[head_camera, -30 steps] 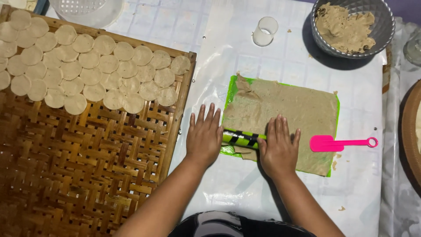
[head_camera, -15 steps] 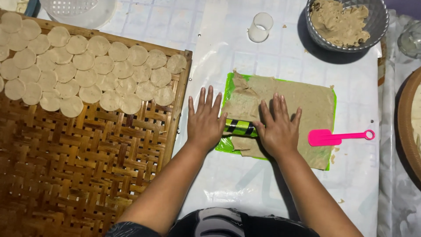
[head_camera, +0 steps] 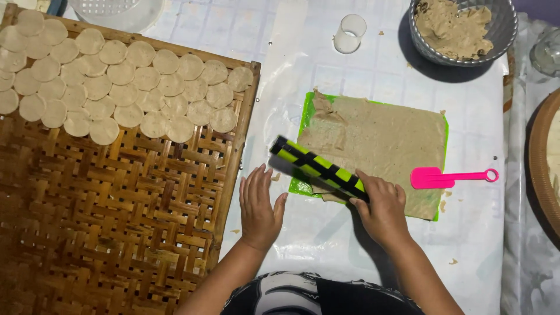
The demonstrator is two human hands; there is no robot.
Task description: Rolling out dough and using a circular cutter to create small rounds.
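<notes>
Lifted off the dough sheet [head_camera: 379, 149], the roller [head_camera: 318, 168] is resting in the right hand [head_camera: 382, 207]'s grip; left hand [head_camera: 258, 204] is lying flat, empty; sheet rolled, uncut.

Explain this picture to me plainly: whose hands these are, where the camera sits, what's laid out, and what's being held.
There is no machine here. The view comes from a camera worn on a person's head, looking down at their own two bare hands.

The right hand grips a green-and-black striped roller, tilted with its far end lifted off the dough. The left hand lies flat and open on the white plastic sheet, holding nothing.

A thin flattened dough sheet lies on a green mat. Beside it are a pink spatula, a small clear round cutter and a metal bowl of dough. On the left, a woven bamboo tray carries rows of cut dough discs.
</notes>
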